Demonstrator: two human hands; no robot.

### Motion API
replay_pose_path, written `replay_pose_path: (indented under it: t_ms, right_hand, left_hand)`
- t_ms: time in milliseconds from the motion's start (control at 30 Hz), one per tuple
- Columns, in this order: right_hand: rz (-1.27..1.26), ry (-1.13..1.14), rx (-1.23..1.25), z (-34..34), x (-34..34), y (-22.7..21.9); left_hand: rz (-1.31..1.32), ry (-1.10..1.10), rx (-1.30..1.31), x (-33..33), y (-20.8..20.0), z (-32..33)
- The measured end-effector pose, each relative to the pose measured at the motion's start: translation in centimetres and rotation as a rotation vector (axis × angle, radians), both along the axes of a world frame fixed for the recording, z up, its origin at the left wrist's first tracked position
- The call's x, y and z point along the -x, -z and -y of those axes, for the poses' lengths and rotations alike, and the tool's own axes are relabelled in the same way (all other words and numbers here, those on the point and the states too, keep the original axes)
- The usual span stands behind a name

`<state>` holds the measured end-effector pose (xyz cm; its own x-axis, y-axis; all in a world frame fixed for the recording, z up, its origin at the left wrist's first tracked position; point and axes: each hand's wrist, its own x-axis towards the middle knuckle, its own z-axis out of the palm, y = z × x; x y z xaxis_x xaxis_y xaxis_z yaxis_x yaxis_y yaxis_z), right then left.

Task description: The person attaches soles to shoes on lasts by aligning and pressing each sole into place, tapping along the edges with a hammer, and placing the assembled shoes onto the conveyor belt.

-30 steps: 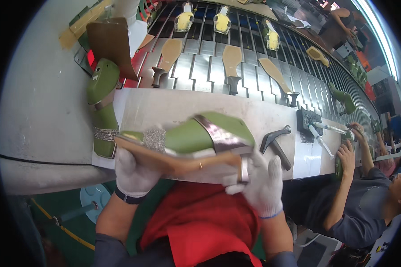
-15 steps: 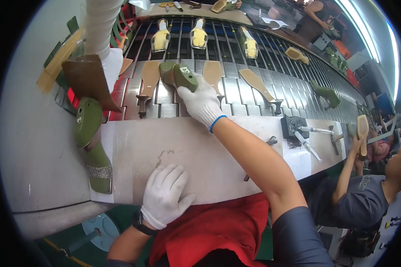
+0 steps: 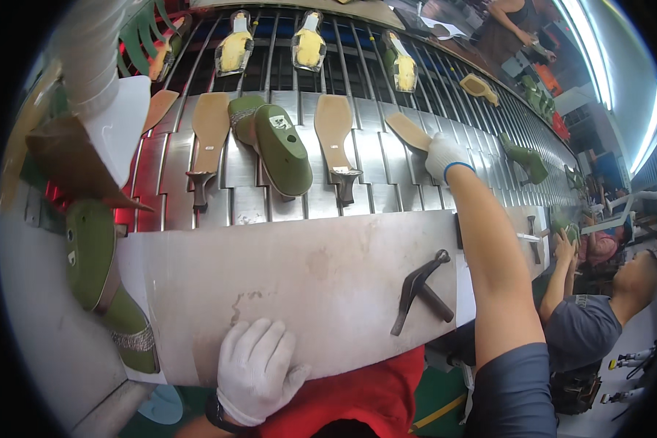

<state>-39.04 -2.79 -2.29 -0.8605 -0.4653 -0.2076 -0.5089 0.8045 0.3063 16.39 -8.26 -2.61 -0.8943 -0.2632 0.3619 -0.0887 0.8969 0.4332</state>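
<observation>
My left hand (image 3: 259, 371), in a white glove, lies flat on the pale board (image 3: 328, 270), fingers stretched out and holding nothing. My right hand (image 3: 447, 155), gloved too, reaches over the metal conveyor and closes around the heel end of a tan shoe sole (image 3: 409, 131); its fingertips are partly hidden. A green shoe last (image 3: 283, 150) rests on the slats, with a tan sole with heel (image 3: 210, 131) on its left and another heeled sole (image 3: 333, 131) on its right.
A hammer (image 3: 420, 290) lies on the board's right part. At the left stands another green last (image 3: 95, 255) with a glittery strap, below a brown flap (image 3: 77, 157) and white duct. Yellow-filled shoe pieces (image 3: 308, 44) sit on the far rods. A co-worker (image 3: 588, 321) is at the right.
My right hand has let go of the green last, which stays on the conveyor, and moved right to the tan sole. My left hand still lies on the board. The view has shifted.
</observation>
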Motion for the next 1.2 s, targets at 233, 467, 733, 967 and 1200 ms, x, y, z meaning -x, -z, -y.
replay_pose_path:
  t_ms: [233, 467, 733, 967, 1200]
  right_hand:
    - [-0.243, 0.159, 0.567, 5.7, 8.2, -0.7]
    - [-0.073, -0.012, 0.5, 15.9, 13.5, 0.5]
    - [-0.191, -0.012, 0.567, 15.1, 6.4, -3.0]
    - [0.022, -0.057, 0.807, 3.6, -8.2, -13.5]
    - [1.309, 0.174, 1.415, -10.6, -32.3, -10.5]
  left_hand:
    - [0.053, -0.063, -0.038, -0.7, -1.6, -0.2]
    - [0.08, -0.058, -0.063, -0.7, -1.3, 0.2]
    - [0.048, -0.077, -0.036, -0.9, -1.5, -0.3]
    - [-0.09, -0.046, -0.003, -1.8, -0.7, 0.1]
    - [-0.461, -0.065, 0.447, -1.2, 0.6, 0.2]
